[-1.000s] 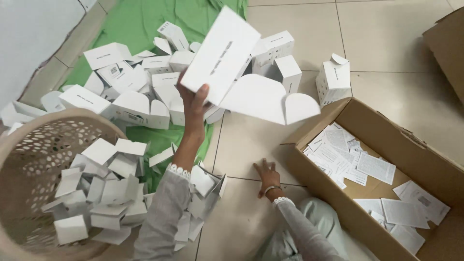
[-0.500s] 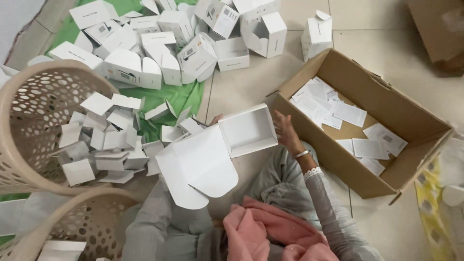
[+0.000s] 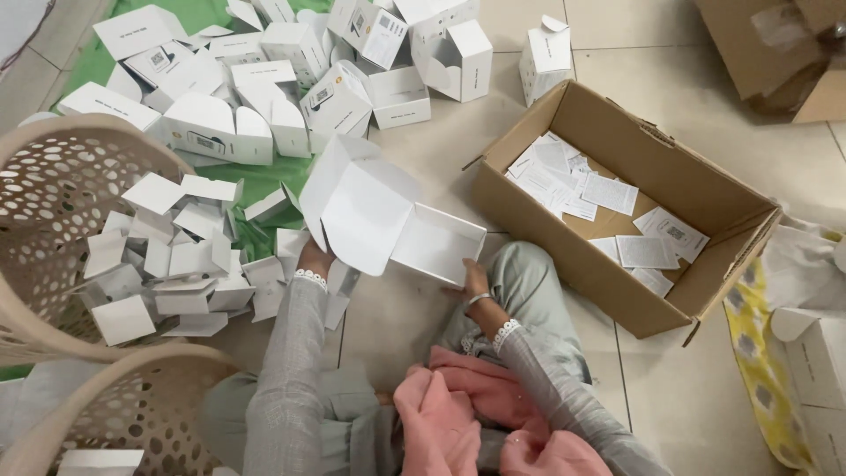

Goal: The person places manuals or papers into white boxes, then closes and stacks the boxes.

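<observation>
Hands [image 3: 388,269] on open white box [image 3: 388,216]

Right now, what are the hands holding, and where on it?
Both hold one open white box: the left hand under its raised lid side, the right hand at the tray's near edge.

Bare floor [image 3: 414,326] btwn basket [image 3: 35,176] & cardboard box [image 3: 617,282].

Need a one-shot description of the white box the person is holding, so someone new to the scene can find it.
Start at the brown cardboard carton of paper slips on the right; just left of it, above the person's lap, both hands hold one open white box. The left hand grips its lid side, the right hand its tray. It alone is lifted, lid flaps spread; the others lie piled.
</observation>
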